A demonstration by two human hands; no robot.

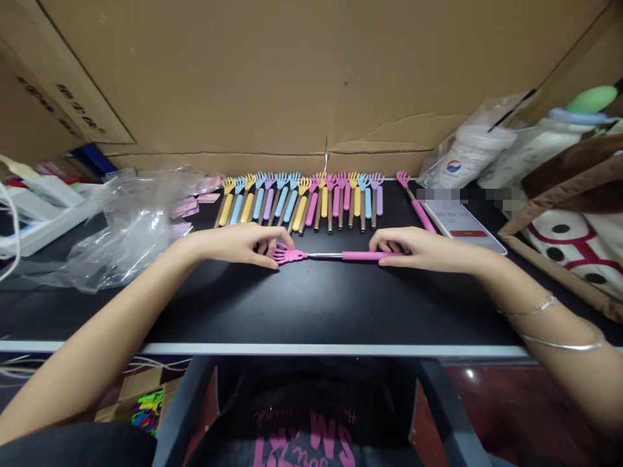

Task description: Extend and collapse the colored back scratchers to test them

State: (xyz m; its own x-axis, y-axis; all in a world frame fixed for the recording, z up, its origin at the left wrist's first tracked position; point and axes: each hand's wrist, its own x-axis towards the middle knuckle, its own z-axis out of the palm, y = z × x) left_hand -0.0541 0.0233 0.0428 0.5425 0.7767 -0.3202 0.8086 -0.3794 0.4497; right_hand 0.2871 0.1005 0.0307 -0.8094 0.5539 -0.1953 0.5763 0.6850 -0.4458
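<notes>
A pink back scratcher [326, 255] lies crosswise on the black table [311, 305], its metal shaft partly drawn out. My left hand [243, 244] pinches the pink hand-shaped head between thumb and fingers. My right hand [418, 250] is closed round the pink handle. Behind them, a row of several back scratchers [302, 201] in yellow, blue, pink and purple lies side by side with the heads pointing away. One more pink scratcher [416, 209] lies apart, to the right of the row.
Crumpled clear plastic bags [126, 227] sit at the left. A phone [462, 224] lies at the right, near a white pouch [467, 155] and a brown bag [569, 220]. Cardboard [292, 78] walls the back. The table's front edge [311, 350] is close to me.
</notes>
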